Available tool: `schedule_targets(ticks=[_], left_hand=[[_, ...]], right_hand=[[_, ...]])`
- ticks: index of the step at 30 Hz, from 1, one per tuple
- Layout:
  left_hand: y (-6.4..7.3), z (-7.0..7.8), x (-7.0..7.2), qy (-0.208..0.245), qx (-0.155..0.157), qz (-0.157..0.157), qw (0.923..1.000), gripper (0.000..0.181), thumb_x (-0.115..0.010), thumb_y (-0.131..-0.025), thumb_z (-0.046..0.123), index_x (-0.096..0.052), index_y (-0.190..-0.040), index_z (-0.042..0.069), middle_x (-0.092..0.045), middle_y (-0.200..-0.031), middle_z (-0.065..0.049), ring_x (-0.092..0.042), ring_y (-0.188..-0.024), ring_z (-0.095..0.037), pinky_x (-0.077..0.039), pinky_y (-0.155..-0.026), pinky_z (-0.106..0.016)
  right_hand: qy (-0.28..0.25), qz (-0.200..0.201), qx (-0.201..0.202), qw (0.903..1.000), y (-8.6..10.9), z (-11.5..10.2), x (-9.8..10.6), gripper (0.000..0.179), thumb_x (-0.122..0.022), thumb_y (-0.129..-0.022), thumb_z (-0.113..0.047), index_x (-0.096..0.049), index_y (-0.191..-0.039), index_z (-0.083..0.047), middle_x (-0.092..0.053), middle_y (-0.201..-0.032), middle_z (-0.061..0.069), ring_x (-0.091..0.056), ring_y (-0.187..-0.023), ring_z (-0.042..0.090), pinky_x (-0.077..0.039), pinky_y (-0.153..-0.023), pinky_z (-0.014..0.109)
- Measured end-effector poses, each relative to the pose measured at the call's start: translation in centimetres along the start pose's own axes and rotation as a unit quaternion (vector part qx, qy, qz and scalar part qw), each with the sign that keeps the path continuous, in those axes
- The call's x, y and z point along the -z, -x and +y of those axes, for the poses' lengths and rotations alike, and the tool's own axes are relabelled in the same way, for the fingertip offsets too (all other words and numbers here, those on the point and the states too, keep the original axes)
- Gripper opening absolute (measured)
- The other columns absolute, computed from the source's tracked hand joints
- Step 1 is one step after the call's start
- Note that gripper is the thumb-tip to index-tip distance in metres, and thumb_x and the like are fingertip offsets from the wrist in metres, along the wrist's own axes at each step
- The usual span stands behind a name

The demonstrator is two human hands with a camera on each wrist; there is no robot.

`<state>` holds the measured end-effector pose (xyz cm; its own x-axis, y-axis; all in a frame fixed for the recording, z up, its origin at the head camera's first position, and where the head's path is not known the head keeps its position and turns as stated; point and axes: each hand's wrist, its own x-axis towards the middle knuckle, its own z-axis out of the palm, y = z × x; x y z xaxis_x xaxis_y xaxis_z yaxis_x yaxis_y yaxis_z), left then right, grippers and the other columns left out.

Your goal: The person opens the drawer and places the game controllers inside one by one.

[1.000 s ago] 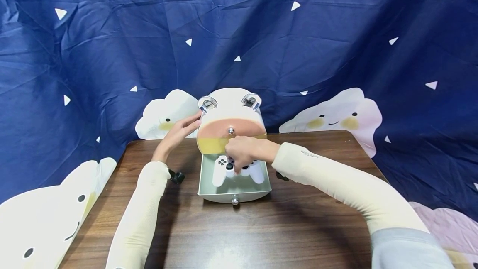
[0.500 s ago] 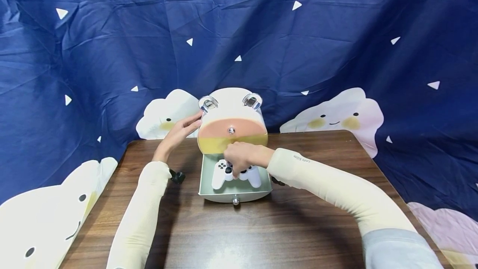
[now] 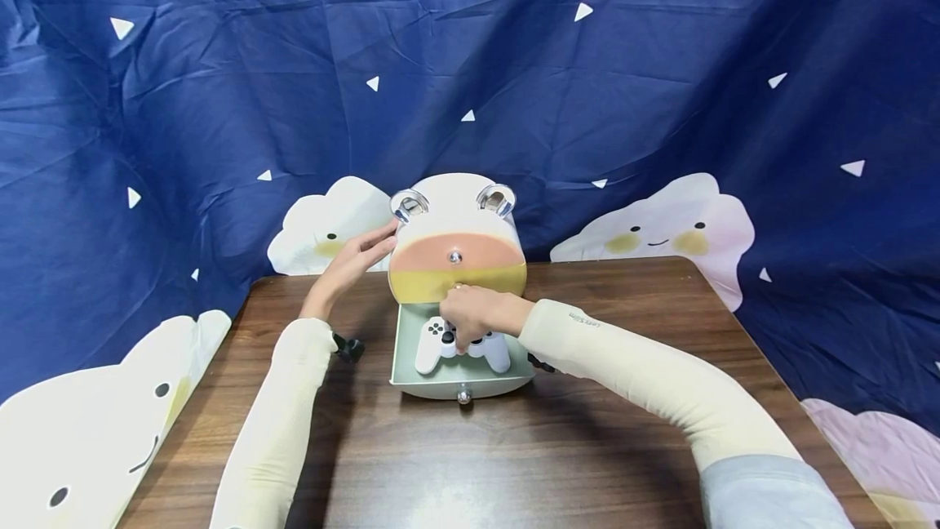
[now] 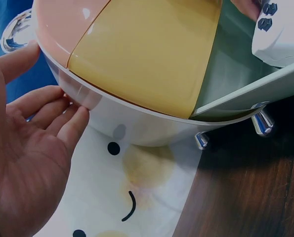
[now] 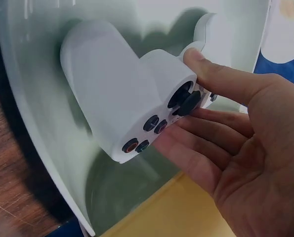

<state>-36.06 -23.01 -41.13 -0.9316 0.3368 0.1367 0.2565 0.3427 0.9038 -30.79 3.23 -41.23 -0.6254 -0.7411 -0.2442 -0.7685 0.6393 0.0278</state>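
A white game controller (image 3: 430, 351) with black thumbsticks lies over the pulled-out green bottom drawer (image 3: 407, 375) of a small drawer box (image 3: 455, 206). My right hand (image 3: 477, 313) grips the controller by its middle, thumb on the near edge and fingers under the far side, as the right wrist view shows. The box has a rounded white body, a pink drawer front (image 3: 419, 254) and a yellow one (image 3: 414, 286). My left hand (image 4: 35, 128) rests its fingertips against the box's left side, fingers almost straight, palm facing the box.
The box stands near the back of a brown wooden table (image 3: 411, 464). Two shiny ring-like eyes (image 3: 409, 204) stick up from its top. Behind hangs a dark blue cloth (image 3: 470, 47) with white triangles and clouds. Metal feet (image 4: 202, 140) show below the box.
My right hand has moved slightly down and toward me with the controller, lower into the open drawer. The left hand stays against the box.
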Motion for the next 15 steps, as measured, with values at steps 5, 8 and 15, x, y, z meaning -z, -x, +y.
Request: schedule_targets(ticks=[5,8,15], left_hand=[[0.1,0.03,-0.05,0.001,0.001,0.0,1.0,0.062,-0.06,-0.108,0.047,-0.045,-0.164,0.024,-0.042,-0.17,0.004,-0.03,-0.162,-0.018,-0.026,-0.134,-0.044],[0.07,-0.02,-0.05,0.002,0.002,0.002,1.0,0.062,-0.06,-0.108,0.046,-0.045,-0.163,0.024,-0.042,-0.17,0.004,-0.031,-0.162,-0.018,-0.027,-0.134,-0.044],[-0.11,-0.18,-0.05,0.013,-0.002,-0.001,0.9999,0.061,-0.06,-0.109,0.044,-0.044,-0.164,0.023,-0.041,-0.171,0.003,-0.032,-0.161,-0.018,-0.029,-0.133,-0.042]], right_hand=[[-0.014,0.0,-0.013,0.9998,-0.01,0.14,-0.14,0.026,-0.095,-0.078,-0.03,-0.072,-0.075,-0.02,-0.065,-0.081,-0.004,-0.059,-0.087,0.017,-0.056,-0.08,0.034],[-0.024,-0.007,-0.025,0.9994,0.08,0.21,-0.17,0.024,-0.094,-0.08,-0.029,-0.072,-0.078,-0.02,-0.064,-0.085,-0.002,-0.057,-0.087,0.017,-0.055,-0.074,0.032],[-0.042,-0.011,-0.033,0.9985,0.26,0.44,0.04,0.016,-0.091,-0.082,-0.023,-0.077,-0.088,-0.02,-0.067,-0.094,0.0,-0.06,-0.086,0.017,-0.055,-0.073,0.031]])
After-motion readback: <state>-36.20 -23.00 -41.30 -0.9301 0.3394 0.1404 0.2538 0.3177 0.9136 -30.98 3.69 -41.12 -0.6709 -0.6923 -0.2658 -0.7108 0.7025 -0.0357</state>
